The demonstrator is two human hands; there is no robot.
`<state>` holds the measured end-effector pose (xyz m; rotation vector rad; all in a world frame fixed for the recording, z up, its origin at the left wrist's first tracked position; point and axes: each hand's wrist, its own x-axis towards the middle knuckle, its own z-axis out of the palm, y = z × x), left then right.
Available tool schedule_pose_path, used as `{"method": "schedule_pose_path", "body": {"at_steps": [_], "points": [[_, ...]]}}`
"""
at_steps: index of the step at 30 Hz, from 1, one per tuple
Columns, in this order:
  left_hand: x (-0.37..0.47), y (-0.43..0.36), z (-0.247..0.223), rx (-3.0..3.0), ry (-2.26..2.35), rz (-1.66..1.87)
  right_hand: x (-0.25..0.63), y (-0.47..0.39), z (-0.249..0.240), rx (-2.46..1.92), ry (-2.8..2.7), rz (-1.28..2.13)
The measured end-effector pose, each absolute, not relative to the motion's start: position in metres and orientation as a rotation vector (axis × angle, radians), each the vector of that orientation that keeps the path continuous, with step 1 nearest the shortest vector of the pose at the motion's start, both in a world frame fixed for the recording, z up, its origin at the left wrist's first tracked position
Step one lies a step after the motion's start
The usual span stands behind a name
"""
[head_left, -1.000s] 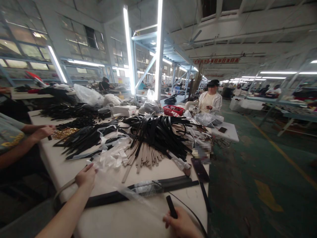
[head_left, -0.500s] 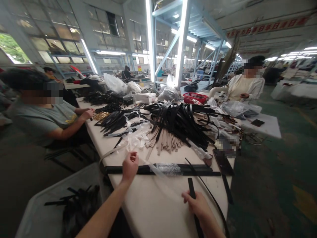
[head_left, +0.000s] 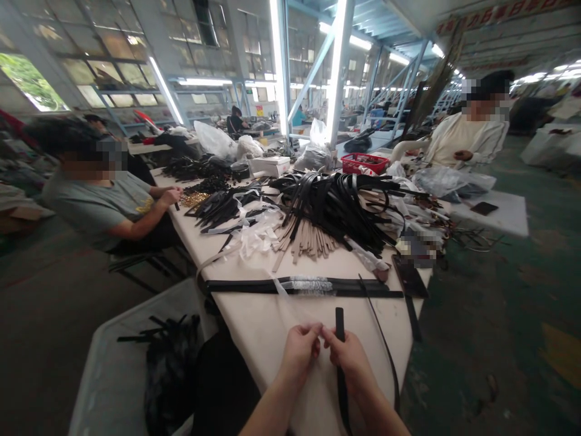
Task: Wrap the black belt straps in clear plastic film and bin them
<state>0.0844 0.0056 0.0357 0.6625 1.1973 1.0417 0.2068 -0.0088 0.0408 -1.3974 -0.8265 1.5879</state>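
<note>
Here, through the head camera, I see my two hands low over the pale surface (head_left: 245, 312), fingertips close against each other. The fingers of my left hand (head_left: 299, 351) are pressed together at the tips; I cannot tell what is between them. The fingers of my right hand (head_left: 347, 354) are curled around a flat black strap (head_left: 342, 393), its short end poking up above them. The strap is at the near end of the surface.

A thin clear strip (head_left: 280, 287) runs toward my hands over long black bands (head_left: 254, 284). Behind those, a big heap of black straps (head_left: 336, 206) sits with tan strips (head_left: 313, 242) fanned out in front. Farther back are a white box (head_left: 271, 166) and a red basket (head_left: 363, 169).

To my left, a pale tub (head_left: 97, 357) holds more black strips, and a person in a gray shirt (head_left: 86, 200) sits by the surface. A person in a white jacket (head_left: 494, 139) is at the right. The room is big, with bright tube lights (head_left: 342, 72), many windows (head_left: 113, 48) and a green floor (head_left: 481, 345).
</note>
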Motion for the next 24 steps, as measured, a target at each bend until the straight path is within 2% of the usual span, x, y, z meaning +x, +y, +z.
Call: {"method": "schedule_pose_path", "body": {"at_steps": [11, 24], "points": [[0.079, 0.021, 0.047, 0.502, 1.177, 1.231, 0.218, -0.027, 0.055, -1.326, -1.069, 1.613], [0.069, 0.017, 0.044, 0.727, 1.284, 1.131, 0.213, -0.029, 0.064, -1.48, -1.302, 1.627]]}}
